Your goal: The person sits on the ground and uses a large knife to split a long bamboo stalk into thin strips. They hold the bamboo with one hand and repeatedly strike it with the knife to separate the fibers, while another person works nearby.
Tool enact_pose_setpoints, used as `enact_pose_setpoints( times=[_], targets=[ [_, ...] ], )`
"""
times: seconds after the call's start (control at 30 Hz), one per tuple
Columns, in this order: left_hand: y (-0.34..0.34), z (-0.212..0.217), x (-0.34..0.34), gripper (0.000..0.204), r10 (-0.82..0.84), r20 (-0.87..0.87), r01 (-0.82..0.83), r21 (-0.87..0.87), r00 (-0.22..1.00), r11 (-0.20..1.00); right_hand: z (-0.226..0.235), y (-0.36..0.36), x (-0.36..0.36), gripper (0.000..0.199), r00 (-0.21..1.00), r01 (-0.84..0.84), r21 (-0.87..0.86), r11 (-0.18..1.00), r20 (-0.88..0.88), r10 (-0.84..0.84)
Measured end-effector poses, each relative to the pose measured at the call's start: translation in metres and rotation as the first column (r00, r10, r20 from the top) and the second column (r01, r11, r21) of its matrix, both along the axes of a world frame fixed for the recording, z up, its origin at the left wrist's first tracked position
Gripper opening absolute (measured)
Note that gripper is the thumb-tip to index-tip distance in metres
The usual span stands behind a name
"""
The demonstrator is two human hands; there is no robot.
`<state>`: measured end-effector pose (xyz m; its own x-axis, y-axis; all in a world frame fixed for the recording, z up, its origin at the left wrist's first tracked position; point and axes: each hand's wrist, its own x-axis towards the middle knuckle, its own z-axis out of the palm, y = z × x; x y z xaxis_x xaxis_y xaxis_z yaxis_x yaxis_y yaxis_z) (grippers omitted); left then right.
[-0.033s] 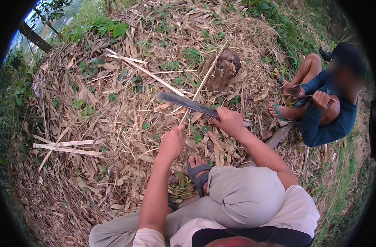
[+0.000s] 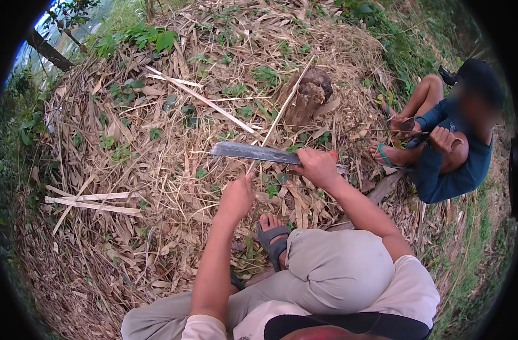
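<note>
My right hand (image 2: 317,168) is wrapped round the handle of a machete (image 2: 233,149). Its dark, broad blade points left and lies across a thin, pale bamboo strip (image 2: 285,106). My left hand (image 2: 236,197) grips the near end of that strip, just below the blade. From there the strip slants up to the far right, and its far part passes against a cut tree stump (image 2: 308,105). Whether the edge bites into the strip cannot be made out.
More pale strips (image 2: 208,103) lie beyond the blade, and others (image 2: 94,204) at the left. Dry leaves and stalks (image 2: 128,249) cover the ground. At the right a seated person (image 2: 454,153) in a dark blue top holds a thin strip and a dark tool. My sandalled foot (image 2: 274,235) is below my hands.
The machete's blade has tilted, its tip coming slightly nearer to me and more of its flat side showing. My left hand and the strip stay in place.
</note>
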<state>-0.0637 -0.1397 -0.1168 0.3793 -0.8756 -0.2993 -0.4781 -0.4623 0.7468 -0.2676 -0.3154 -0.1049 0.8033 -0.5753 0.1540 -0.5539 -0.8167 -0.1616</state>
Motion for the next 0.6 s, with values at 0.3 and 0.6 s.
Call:
enact_pose_setpoints(
  times=[0.3, 0.6],
  targets=[
    [-0.007, -0.006, -0.014, 0.041, 0.005, -0.072, -0.009, -0.062, 0.997, 0.998, -0.016, -0.034, 0.003, 0.034, 0.923, 0.384, 0.032, 0.923, -0.035, -0.383],
    [-0.008, 0.001, -0.008, 0.04, -0.056, -0.037, 0.054, -0.056, 0.998, 0.997, -0.001, -0.107, -0.018, 0.031, 0.824, 0.566, -0.059, 0.822, 0.025, -0.566]
  ],
)
